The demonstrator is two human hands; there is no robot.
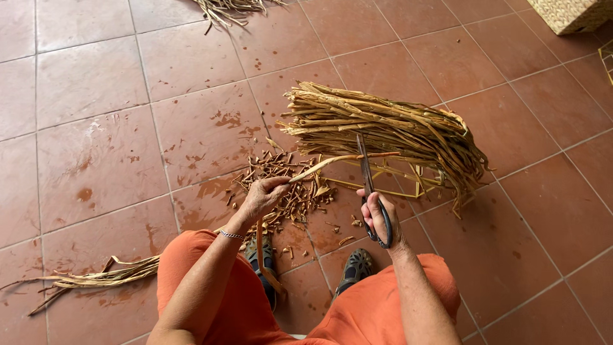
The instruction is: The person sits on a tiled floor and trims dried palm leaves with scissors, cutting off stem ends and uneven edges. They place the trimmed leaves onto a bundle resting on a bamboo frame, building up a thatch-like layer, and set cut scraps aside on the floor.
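Note:
My left hand (262, 197) pinches one dried tan fibre strip (332, 160) that runs right towards a thick bundle of the same strips (389, 128). My right hand (378, 216) grips black-handled scissors (369, 185), blades pointing up and crossing the strip near the bundle. The bundle hangs over a thin yellow wire frame (408, 182) on the floor. Between my hands lies a pile of short brown offcuts (287, 185). I sit low, with orange trousers and dark sandals below my hands.
The floor is reddish tile (96, 128) with wet stains. A loose strand of fibre strips (96, 278) lies at the lower left. More strips (230, 9) lie at the top edge. A woven basket (571, 14) sits at the top right corner.

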